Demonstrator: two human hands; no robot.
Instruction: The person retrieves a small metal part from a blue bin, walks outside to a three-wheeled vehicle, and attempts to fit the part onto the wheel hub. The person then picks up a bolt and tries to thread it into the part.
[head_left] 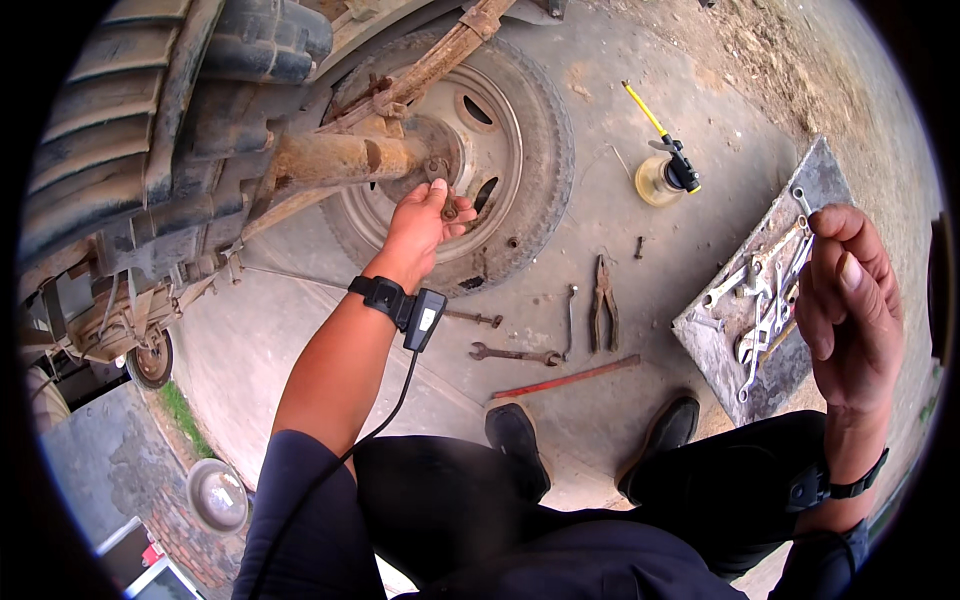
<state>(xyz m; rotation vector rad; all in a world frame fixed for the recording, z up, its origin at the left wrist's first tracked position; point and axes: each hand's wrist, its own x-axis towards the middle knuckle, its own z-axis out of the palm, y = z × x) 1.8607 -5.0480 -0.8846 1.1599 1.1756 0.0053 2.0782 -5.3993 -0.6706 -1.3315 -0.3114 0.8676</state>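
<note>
My left hand grips a small rusty metal part at the end of the rusty axle, in front of a wheel lying on its side. My right hand is raised at the right with fingers loosely curled, over or near a metal tray of wrenches and other tools; whether anything is in it I cannot make out. Below the wheel lie pliers, an open-ended wrench, a thin wrench and a red bar.
A vehicle underbody fills the upper left. A pump bottle with a yellow nozzle stands right of the wheel. My feet are planted below the tools. A small wheel and a round basin are at the lower left, with dirt ground along the upper right.
</note>
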